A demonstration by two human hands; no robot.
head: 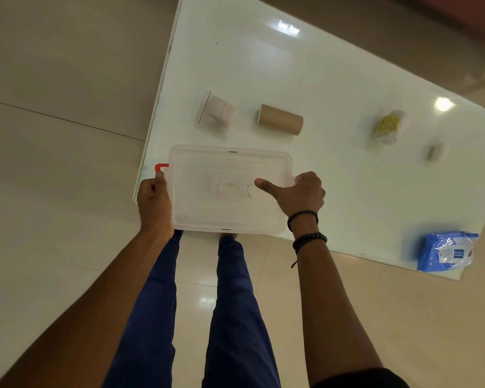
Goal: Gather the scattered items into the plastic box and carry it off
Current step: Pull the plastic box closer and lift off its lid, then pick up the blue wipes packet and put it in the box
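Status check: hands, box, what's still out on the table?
Left hand and right hand grip the lidded plastic box at the table edge. Cardboard tube, blue packet, other items still scattered. Lid on.

clear lidded plastic box [230,191] sits at the table corner; cardboard tube [281,119], crumpled cup [214,112], yellow wrapper [389,127], blue pack [445,252] scattered behind
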